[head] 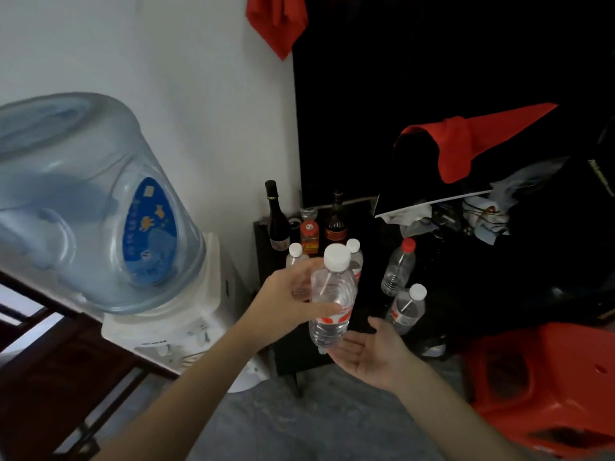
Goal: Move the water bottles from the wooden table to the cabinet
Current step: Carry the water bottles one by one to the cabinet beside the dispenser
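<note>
Clear plastic water bottle (331,301) with a white cap is up in the air, left hand (286,304) wrapping its fingers (324,309) round the middle. Right hand (372,352) sits palm-up just under the base, fingers relaxed and spread. Four more bottles stand on the dark cabinet (293,347) behind.

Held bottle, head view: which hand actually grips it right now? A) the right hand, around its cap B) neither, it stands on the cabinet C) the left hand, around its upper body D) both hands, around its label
C: the left hand wraps its fingers around the upper body of the held bottle, while the right hand lies open, palm up, just under the bottle's base.
</note>
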Demonstrator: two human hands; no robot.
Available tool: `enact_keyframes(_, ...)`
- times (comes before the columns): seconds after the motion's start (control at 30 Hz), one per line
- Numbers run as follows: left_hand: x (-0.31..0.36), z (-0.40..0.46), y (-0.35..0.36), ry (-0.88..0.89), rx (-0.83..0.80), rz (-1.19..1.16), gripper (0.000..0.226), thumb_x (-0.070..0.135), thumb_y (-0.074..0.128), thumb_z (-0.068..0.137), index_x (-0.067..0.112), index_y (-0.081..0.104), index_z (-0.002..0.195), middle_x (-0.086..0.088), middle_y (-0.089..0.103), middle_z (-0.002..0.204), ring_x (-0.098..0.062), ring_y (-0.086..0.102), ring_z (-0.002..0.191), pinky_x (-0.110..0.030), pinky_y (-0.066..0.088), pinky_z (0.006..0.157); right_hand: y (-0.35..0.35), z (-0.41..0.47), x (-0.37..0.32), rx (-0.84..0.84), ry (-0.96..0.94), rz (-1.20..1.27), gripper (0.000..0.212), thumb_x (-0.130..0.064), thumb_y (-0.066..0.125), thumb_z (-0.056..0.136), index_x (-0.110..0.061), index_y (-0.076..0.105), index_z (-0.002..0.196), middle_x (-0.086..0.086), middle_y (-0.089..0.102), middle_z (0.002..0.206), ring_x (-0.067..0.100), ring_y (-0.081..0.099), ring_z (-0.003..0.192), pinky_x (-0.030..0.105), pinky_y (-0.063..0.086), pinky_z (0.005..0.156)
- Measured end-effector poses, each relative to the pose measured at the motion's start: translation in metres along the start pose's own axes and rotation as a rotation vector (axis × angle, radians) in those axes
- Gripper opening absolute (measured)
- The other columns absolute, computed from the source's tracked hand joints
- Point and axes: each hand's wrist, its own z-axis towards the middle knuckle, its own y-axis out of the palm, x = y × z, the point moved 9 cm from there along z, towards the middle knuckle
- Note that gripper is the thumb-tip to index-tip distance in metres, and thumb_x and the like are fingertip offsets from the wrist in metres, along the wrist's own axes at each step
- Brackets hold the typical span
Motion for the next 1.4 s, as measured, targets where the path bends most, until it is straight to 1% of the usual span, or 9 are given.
enact_keyframes(0.17, -0.051, 0.026, 0.015, -0.099, -0.048, 0.016, 0.065, 0.035, 0.088, 0.075, 0.037, 0.059, 0.133, 0.015, 0.070, 0.128, -0.006, 0.065, 0.121, -0.035, 0.054, 0.104, -0.017, 0.051, -0.009, -0.047, 0.082, 0.142, 0.071, -0.047, 0.032, 0.104, 0.018, 0.044, 0.132, 0.041, 0.059, 0.122, 0.049, 0.060, 0.112, 0.051, 0.053, 0.083)
enact_keyframes(0.4, -0.116, 0.057, 0.035, -0.150, -0.058, 0.006, 0.066, 0.037, 0.087, 0.073, 0.030, 0.060, 0.132, 0.015, 0.069, 0.127, -0.006, 0.063, 0.122, -0.032, 0.056, 0.100, -0.042, 0.115, -0.026, 0.095, 0.056, 0.285, 0.070, -0.045, 0.031, 0.105, 0.014, 0.036, 0.141, 0.037, 0.046, 0.141, 0.045, 0.045, 0.133, 0.048, 0.037, 0.113)
enact_keyframes(0.57, -0.160, 0.077, 0.054, -0.188, -0.077, 0.007, 0.062, 0.030, 0.089, 0.073, 0.049, 0.058, 0.123, 0.025, 0.068, 0.122, 0.002, 0.063, 0.119, -0.021, 0.055, 0.096, -0.054, 0.153, -0.025, 0.186, 0.005, 0.328, 0.065, -0.041, 0.028, 0.106, 0.009, 0.030, 0.147, 0.035, 0.041, 0.145, 0.045, 0.042, 0.135, 0.048, 0.038, 0.107)
enact_keyframes(0.73, -0.196, 0.086, 0.071, -0.208, -0.044, -0.024, 0.064, 0.018, 0.092, 0.074, 0.031, 0.061, 0.129, 0.026, 0.070, 0.115, 0.008, 0.063, 0.112, -0.010, 0.052, 0.085, -0.070, 0.171, -0.026, 0.315, -0.093, 0.354, 0.058, -0.037, 0.026, 0.107, 0.006, 0.033, 0.145, 0.030, 0.041, 0.148, 0.041, 0.042, 0.137, 0.047, 0.036, 0.110)
enact_keyframes(0.87, -0.209, 0.091, 0.080, -0.213, -0.058, -0.054, 0.065, 0.014, 0.090, 0.075, 0.021, 0.061, 0.133, 0.013, 0.071, 0.120, 0.004, 0.064, 0.114, -0.014, 0.053, 0.088, -0.079, 0.175, -0.027, 0.368, -0.138, 0.304, 0.044, -0.032, 0.028, 0.108, 0.005, 0.040, 0.129, 0.028, 0.045, 0.143, 0.042, 0.045, 0.133, 0.049, 0.038, 0.111)
enact_keyframes(1.1, -0.208, 0.095, 0.091, -0.209, -0.107, -0.041, 0.062, 0.021, 0.089, 0.076, 0.043, 0.058, 0.125, 0.021, 0.068, 0.121, 0.007, 0.060, 0.119, -0.014, 0.051, 0.092, -0.078, 0.173, -0.037, 0.329, -0.155, 0.272, 0.053, -0.035, 0.029, 0.107, 0.009, 0.043, 0.133, 0.034, 0.048, 0.136, 0.043, 0.048, 0.129, 0.049, 0.038, 0.112)
enact_keyframes(1.23, -0.213, 0.095, 0.092, -0.236, -0.134, -0.081, 0.068, 0.013, 0.088, 0.078, 0.033, 0.057, 0.135, 0.016, 0.067, 0.129, 0.001, 0.059, 0.125, -0.018, 0.050, 0.098, -0.081, 0.166, -0.037, 0.333, -0.163, 0.242, 0.054, -0.034, 0.035, 0.107, 0.011, 0.038, 0.138, 0.034, 0.047, 0.133, 0.042, 0.045, 0.132, 0.045, 0.042, 0.106)
enact_keyframes(1.33, -0.199, 0.094, 0.088, -0.215, -0.221, 0.085, 0.080, 0.016, 0.087, 0.079, 0.021, 0.047, 0.148, 0.005, 0.057, 0.144, -0.005, 0.052, 0.134, -0.025, 0.043, 0.110, -0.086, 0.155, -0.033, 0.379, -0.162, 0.139, 0.054, -0.028, 0.048, 0.103, 0.008, 0.037, 0.141, 0.030, 0.043, 0.141, 0.040, 0.044, 0.133, 0.049, 0.043, 0.108)
enact_keyframes(1.4, -0.183, 0.092, 0.079, -0.184, -0.281, 0.264, 0.092, 0.026, 0.087, 0.078, 0.020, 0.036, 0.154, 0.003, 0.045, 0.150, -0.008, 0.042, 0.138, -0.025, 0.033, 0.115, -0.090, 0.139, -0.033, 0.444, -0.162, -0.031, 0.046, -0.022, 0.055, 0.100, 0.003, 0.044, 0.137, 0.026, 0.051, 0.132, 0.037, 0.053, 0.124, 0.049, 0.049, 0.101)
